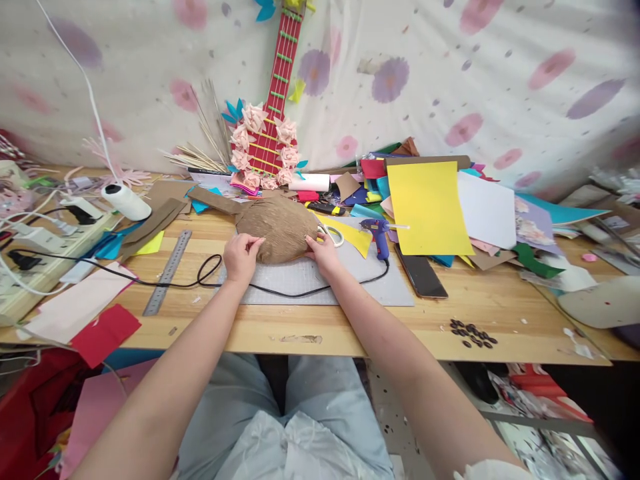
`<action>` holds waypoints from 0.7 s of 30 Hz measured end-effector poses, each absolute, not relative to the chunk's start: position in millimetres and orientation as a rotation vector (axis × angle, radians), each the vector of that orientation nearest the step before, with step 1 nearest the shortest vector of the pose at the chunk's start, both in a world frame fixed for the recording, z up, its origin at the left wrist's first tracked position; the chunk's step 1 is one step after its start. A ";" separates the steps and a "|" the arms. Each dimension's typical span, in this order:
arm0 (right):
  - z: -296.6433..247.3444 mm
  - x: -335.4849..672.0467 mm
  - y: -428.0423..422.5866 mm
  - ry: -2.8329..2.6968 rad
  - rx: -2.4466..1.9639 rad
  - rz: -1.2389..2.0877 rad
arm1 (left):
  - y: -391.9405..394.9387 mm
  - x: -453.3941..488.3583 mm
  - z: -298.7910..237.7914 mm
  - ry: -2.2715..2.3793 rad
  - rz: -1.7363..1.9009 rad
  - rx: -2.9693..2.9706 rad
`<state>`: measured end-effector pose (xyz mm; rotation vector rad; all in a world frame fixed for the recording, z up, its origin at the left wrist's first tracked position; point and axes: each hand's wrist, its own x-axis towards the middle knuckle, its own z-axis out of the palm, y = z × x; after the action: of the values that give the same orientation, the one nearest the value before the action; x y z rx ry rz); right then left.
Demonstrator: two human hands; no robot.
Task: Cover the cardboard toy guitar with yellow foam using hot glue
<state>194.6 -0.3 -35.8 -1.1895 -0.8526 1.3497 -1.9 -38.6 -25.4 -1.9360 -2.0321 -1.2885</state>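
A rounded flat piece covered in wrinkled brown crepe paper (283,227) lies on the grey cutting mat (390,283), with a strip-like neck reaching to the upper left. At its left edge my left hand (243,257) is closed in a pinch on the brown paper. My right hand (323,252) grips the opposite edge, thumb on top and the other fingers partly hidden. White-handled scissors (338,235) lie just beyond the right fingers. A blue glue gun (379,237) stands to the right, its black cable crossing the mat in front of both hands.
A red guitar-shaped craft (273,143) with paper roses leans on the wall. Yellow paper (430,207) and paper scraps pile up behind. A phone (421,272) and dark beads (473,333) are at right; a steel ruler (167,273), thread spool (126,201) and power strip (50,263) at left.
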 end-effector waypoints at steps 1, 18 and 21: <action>-36.5 193.4 0.2 -0.852 -1.181 1.351 | -39.7 -1.2 -24.7 -2.012 -1.258 -1.974; -48.7 187.5 19.9 -1.069 -1.344 1.087 | -41.7 -2.7 -22.2 -2.175 -1.072 -1.900; -34.5 197.6 10.5 -1.370 -1.461 0.836 | -42.2 -2.3 -21.6 -2.144 -1.083 -1.944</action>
<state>197.6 10.5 -34.5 -1.4614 -1.3701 0.8363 -2.3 -42.2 -21.6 -1.9440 -2.1444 -1.0829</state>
